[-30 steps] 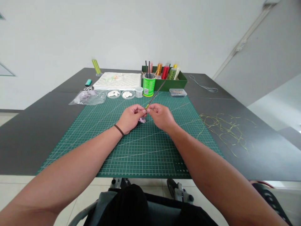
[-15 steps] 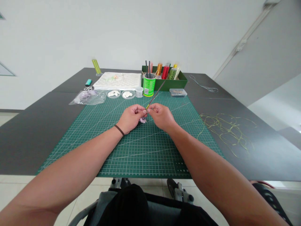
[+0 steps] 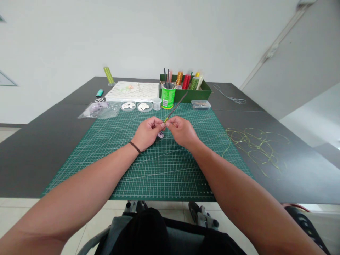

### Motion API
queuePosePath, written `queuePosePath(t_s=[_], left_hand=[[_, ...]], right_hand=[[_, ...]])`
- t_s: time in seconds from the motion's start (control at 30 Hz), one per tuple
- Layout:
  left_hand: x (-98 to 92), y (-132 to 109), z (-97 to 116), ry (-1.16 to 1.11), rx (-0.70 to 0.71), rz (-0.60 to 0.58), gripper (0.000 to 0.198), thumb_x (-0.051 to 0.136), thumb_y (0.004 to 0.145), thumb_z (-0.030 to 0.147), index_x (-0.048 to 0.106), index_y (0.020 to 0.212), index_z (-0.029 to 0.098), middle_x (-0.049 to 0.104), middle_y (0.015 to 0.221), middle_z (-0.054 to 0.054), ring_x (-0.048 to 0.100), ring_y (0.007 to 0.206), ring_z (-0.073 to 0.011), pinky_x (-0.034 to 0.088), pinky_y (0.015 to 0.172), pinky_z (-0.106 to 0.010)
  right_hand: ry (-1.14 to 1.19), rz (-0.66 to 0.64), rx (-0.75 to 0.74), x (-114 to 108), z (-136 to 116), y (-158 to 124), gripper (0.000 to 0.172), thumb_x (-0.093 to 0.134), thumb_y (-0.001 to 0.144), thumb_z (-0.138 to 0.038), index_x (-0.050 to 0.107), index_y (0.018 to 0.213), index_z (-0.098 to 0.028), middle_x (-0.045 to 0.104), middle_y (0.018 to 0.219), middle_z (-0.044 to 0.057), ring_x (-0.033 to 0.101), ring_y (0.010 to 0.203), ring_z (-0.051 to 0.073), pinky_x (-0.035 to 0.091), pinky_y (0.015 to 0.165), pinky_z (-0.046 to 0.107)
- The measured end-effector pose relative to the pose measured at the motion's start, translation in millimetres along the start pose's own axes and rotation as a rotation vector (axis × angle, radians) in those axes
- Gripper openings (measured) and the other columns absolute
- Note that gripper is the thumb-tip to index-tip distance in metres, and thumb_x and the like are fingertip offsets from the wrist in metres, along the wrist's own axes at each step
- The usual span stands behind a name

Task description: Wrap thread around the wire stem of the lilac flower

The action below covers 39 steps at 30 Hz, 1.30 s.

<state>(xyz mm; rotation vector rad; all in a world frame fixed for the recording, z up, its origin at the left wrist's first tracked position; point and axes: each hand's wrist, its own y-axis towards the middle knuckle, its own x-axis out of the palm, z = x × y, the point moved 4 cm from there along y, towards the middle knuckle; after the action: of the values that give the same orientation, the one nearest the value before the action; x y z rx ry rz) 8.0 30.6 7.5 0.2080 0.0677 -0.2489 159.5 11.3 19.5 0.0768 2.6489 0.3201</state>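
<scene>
Dark tabletop [image 3: 34, 163], green cutting mat [image 3: 148, 177] on it. L hand [image 3: 147, 134] and R hand [image 3: 182, 132] meet mid-mat, fingertips [image 3: 162, 124] pinched narrow on a thin dark rod [image 3: 177, 106], its lower end between them. Lilac scrap [image 3: 160, 135] sits just under the fingers. Back: green box [image 3: 204, 94] w/ coloured tubes [image 3: 186, 81], green cup [image 3: 168, 97] w/ dark sticks [image 3: 166, 76].
</scene>
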Motion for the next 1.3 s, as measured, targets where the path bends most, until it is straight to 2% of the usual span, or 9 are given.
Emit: queuePosePath(t_s=[0.8,1.3], left_hand=[[2.3,2.4,-4.2,-0.032,-0.045,-0.044,0.016,0.072,0.080,0.030,0.066,0.084,0.016,0.072,0.074,-0.002,0.061,0.063,-0.0118,0.047,0.062,-0.026],[3.5,1.3,-6.1,-0.165,-0.175,-0.075,0.015,0.074,0.077,0.027,0.064,0.074,0.015,0.069,0.066,-0.001,0.060,0.058,-0.0109,0.045,0.059,-0.024]], right_hand=[[-0.010,-0.007,0.034,0.6,1.8,1.4,0.012,0.058,0.087,-0.028,0.062,0.082,-0.019,0.044,0.052,-0.008,0.035,0.047,0.009,0.026,0.050,0.027],[0.021,-0.002,0.029,2.4,6.1,1.3,0.012,0.060,0.086,-0.030,0.063,0.081,-0.019,0.041,0.051,-0.008,0.034,0.047,0.010,0.025,0.048,0.027]])
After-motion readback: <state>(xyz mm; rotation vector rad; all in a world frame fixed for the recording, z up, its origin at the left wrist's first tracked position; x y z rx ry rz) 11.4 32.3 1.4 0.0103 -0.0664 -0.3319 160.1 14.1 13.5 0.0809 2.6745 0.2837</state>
